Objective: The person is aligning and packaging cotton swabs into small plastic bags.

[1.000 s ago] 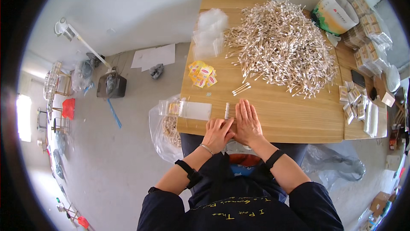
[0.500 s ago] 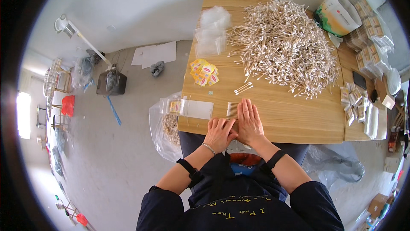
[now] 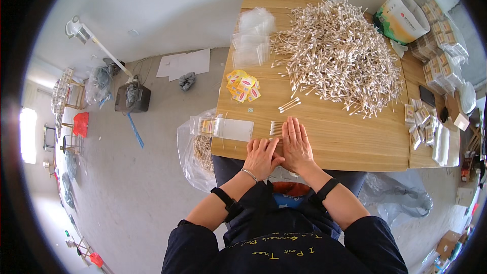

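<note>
A tidy row of cotton swabs [image 3: 275, 128] lies side by side at the table's near edge. My right hand [image 3: 298, 147] rests flat along the row's right side, fingers stretched out and held together. Against the near ends of the swabs, my left hand [image 3: 261, 158] is bent, its fingers curled and close to the right palm; the lower part of the row is hidden by the hands. Left of them sits a white rectangular card [image 3: 237, 130], with a clear pack of swabs [image 3: 207, 126] at its left end. A few loose swabs [image 3: 289, 104] lie farther off.
A large heap of cotton swabs [image 3: 340, 53] covers the far table. Clear bags [image 3: 252, 35] and yellow cards [image 3: 243, 86] lie at the left. A tub [image 3: 402, 18], stacked packs [image 3: 442, 71], a phone [image 3: 427, 95] and small boxes [image 3: 423, 119] stand at the right.
My left fingers have shifted slightly at the near ends of the swabs. My right hand stays flat in nearly the same place.
</note>
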`<state>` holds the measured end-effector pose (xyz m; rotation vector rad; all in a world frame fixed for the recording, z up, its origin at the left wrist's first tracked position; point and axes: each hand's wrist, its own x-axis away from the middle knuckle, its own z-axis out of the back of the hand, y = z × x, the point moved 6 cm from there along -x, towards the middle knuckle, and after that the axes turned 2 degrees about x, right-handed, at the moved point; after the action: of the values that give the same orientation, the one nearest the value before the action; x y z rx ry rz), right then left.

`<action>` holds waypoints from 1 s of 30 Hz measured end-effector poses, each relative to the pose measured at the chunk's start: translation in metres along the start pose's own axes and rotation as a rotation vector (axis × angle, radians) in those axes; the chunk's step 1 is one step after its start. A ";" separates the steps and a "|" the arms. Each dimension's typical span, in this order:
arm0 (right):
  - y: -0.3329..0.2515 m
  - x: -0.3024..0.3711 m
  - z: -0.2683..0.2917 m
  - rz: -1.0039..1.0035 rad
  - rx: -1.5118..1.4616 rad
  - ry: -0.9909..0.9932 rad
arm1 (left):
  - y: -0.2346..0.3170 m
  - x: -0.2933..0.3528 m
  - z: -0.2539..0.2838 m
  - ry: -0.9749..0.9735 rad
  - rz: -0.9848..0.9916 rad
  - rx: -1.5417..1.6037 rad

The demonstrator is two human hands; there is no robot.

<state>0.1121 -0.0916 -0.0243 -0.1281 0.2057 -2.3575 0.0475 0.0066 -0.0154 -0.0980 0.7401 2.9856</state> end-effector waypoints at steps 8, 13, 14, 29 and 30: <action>-0.002 0.000 0.007 0.018 -0.025 0.074 | 0.003 -0.005 0.004 0.011 0.053 -0.010; -0.001 0.000 0.007 0.018 -0.059 0.096 | 0.003 -0.008 0.004 -0.007 0.077 -0.016; -0.001 0.000 0.006 0.021 -0.043 0.097 | 0.002 -0.007 0.002 -0.006 0.078 -0.017; -0.001 -0.001 0.002 -0.013 -0.016 0.044 | 0.001 -0.017 0.003 0.017 0.094 -0.002; -0.001 -0.001 0.002 -0.016 -0.026 0.044 | 0.001 -0.016 0.004 0.029 0.092 0.012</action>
<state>0.1129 -0.0905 -0.0224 -0.0912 0.2576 -2.3756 0.0634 0.0066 -0.0104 -0.1103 0.7866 3.0724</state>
